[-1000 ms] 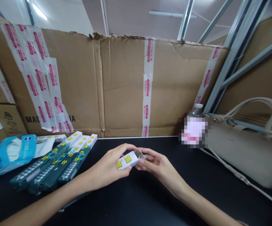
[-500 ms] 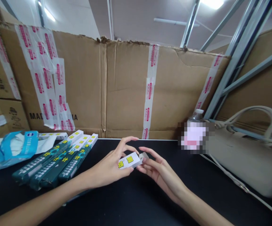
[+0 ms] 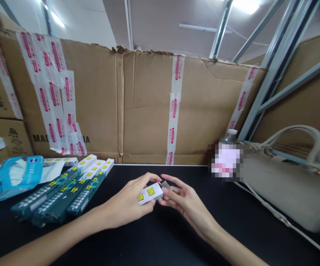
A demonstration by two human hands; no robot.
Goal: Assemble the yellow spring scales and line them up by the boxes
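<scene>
head | L fingers (image 3: 145, 180) pinch wht box (image 3: 148, 196), yel char labels (image 3: 150, 191) | R fingers (image 3: 173, 181) spread at box end

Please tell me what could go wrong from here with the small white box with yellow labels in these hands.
The small white box with yellow labels sits loosely in the left hand, so it might slip onto the black table top. The grey flap at its end, beside the right hand, could bend. The long dark green boxes lie close to the left forearm and might get knocked.
</scene>
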